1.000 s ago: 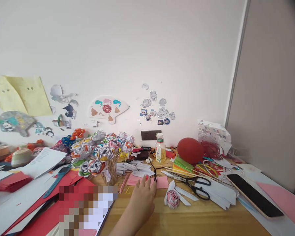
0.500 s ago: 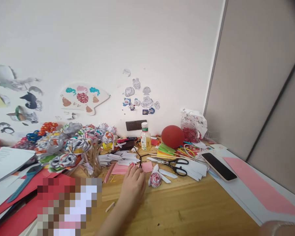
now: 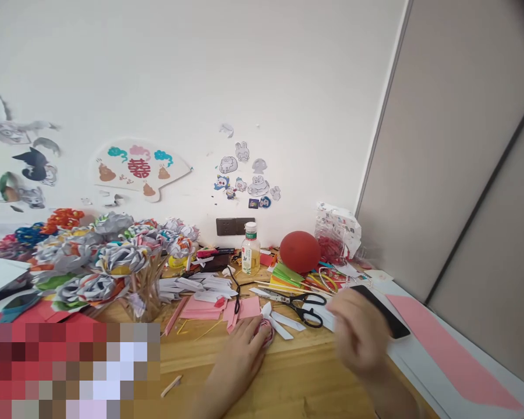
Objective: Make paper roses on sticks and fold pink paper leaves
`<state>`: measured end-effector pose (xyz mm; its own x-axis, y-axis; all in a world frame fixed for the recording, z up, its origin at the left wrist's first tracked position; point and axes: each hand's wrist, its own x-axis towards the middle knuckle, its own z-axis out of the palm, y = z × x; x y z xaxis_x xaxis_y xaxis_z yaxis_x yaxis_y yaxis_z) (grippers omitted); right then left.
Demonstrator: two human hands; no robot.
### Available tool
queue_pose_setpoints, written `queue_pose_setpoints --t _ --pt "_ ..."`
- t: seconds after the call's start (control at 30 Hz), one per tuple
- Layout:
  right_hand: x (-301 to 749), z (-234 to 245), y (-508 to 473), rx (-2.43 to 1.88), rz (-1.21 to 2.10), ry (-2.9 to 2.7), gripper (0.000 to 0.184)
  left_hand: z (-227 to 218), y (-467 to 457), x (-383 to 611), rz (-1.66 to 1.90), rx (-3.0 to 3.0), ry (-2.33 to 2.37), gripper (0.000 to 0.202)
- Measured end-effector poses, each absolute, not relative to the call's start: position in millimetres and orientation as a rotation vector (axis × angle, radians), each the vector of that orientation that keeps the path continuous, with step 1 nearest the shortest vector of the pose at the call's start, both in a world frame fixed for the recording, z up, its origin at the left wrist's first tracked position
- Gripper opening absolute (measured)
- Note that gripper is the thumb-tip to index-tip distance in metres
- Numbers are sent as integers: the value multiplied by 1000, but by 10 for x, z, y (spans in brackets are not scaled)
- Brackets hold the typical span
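My left hand point(image 3: 241, 355) is at the front middle of the wooden table, its fingers closed over the left side of a pink-and-white rolled paper rose point(image 3: 268, 333). White paper petals stick out behind the rose. Pink paper pieces point(image 3: 201, 308) lie just beyond that hand. In the air over the right part of the table is my right hand point(image 3: 361, 334), curled and smeared by motion, so I cannot tell what its fingers hold. Black-handled scissors point(image 3: 305, 302) lie between the hands and a little farther back. The right hand partly covers a phone point(image 3: 390, 320).
A bottle of yellowish liquid point(image 3: 250, 253) stands near the wall, left of a red balloon point(image 3: 300, 251). Paper flowers point(image 3: 122, 256) crowd the left side. White paper strips point(image 3: 196, 286) and a plastic bag point(image 3: 338, 233) are at the back. A pink sheet point(image 3: 445, 355) lies at right.
My left hand has moved from the pink paper onto the paper rose. My right hand has come up from the lower right corner into view. The camera has turned slightly right.
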<state>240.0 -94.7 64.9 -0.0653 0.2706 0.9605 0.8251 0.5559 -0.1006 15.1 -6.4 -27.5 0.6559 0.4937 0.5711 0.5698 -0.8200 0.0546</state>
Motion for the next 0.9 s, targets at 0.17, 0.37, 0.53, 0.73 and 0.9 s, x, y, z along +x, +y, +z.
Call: queue_pose_setpoints --t 0.17,0.37,0.53,0.73,0.9 --pt "2346 97 -232 -1171 -423 -1777 27 -365 -10 119 -1123 -2787 -998 32" --pt "2432 -323 -44 -1559 -325 -1798 43 -330 -19 50 -1202 -2762 -1169 38" --pt "2753 -453 130 -1706 -438 -1770 43 -284 -30 26 -1200 -2839 -1183 38" --pt "3098 -543 243 -1780 -520 -1740 34 -222 -80 24 -1261 -2956 -1268 47" --pt "3245 -514 235 -1775 -558 -1690 31 -230 -73 16 -1440 -3034 -1358 47"
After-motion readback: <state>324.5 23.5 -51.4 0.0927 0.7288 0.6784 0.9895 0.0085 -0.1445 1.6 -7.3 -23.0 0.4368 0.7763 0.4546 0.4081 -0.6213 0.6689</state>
